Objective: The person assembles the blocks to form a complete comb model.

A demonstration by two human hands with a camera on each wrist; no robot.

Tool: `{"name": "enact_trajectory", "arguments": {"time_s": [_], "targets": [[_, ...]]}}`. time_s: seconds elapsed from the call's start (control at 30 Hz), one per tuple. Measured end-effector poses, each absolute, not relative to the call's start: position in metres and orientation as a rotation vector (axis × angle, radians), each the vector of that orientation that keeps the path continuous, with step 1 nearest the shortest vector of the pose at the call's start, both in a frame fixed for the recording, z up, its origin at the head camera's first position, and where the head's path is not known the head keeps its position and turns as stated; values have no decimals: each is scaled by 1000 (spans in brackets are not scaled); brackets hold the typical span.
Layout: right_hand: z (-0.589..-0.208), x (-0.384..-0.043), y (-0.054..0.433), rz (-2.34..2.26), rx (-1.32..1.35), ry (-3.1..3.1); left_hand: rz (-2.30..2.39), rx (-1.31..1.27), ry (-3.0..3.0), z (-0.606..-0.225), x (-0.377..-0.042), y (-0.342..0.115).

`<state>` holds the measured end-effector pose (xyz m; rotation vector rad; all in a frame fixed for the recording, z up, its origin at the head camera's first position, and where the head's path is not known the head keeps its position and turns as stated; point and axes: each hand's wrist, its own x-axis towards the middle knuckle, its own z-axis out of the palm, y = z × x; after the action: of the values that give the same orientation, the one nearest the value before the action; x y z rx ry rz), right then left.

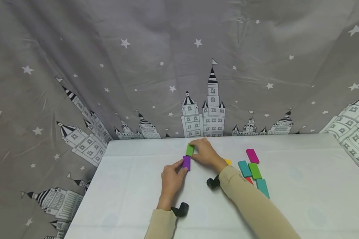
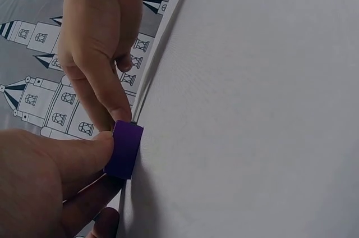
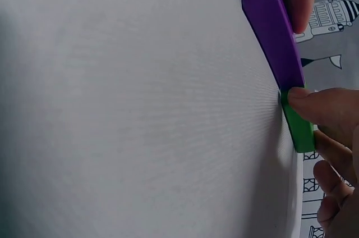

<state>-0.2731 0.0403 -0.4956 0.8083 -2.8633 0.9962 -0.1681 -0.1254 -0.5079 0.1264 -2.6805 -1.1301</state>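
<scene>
A purple block [image 1: 186, 163] lies flat on the white table, its far end meeting a green block [image 1: 189, 150]. My left hand [image 1: 171, 179] pinches the purple block between thumb and fingers at its ends. With thumb and fingertips my right hand [image 1: 207, 153] grips the green block from its right side. In the right wrist view the purple block [image 3: 272, 30] and the green block [image 3: 300, 123] touch end to end. The left wrist view shows the thumb on the purple block [image 2: 124, 149]; the green one is hidden there.
Right of the hands lie a magenta block [image 1: 252, 156], two teal blocks [image 1: 244, 168], another green block [image 1: 255, 171] and a partly covered red block [image 1: 249, 180]. A yellow block [image 1: 228, 162] shows behind the right wrist. A grey castle-print curtain [image 1: 167, 66] hangs behind the table.
</scene>
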Motion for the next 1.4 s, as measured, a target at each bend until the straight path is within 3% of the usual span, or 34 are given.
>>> {"name": "enact_trajectory", "arguments": {"time_s": [1.4], "targets": [[-496, -269, 32, 1147, 655, -2883, -1108, 148, -2689, -507, -167, -122]]}}
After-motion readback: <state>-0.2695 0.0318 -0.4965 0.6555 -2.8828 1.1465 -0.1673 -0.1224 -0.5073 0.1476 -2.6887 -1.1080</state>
